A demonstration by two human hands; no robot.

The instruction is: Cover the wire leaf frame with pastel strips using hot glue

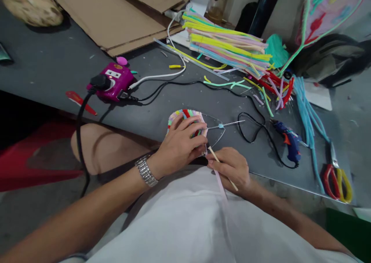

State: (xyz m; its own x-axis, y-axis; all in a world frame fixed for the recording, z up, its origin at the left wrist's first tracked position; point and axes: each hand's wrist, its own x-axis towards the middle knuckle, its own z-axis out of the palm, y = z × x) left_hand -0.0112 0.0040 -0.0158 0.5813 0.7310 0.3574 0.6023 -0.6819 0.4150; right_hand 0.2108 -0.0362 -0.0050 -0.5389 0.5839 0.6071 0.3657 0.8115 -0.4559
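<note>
My left hand (179, 143) presses down on a woven patch of multicoloured pipe cleaners (187, 118), which fills part of a thin pointed wire frame (217, 137) lying on the grey table (52, 62). My right hand (230, 168) grips a thin wooden stick (223, 168) just below the frame's lower edge. A pale pink pipe cleaner (220, 183) runs down from that hand toward my white shirt. A fine metal rod with a small blue piece (222, 126) sticks out from the frame's tip.
A blue glue gun (290, 139) with a black cord lies right of my hands. Beyond it are red-and-yellow-handled scissors (337, 183) and loose blue pipe cleaners (310, 127). A large pipe-cleaner bundle (226, 46), a magenta power socket (111, 81) and cardboard sheets (116, 15) sit farther back.
</note>
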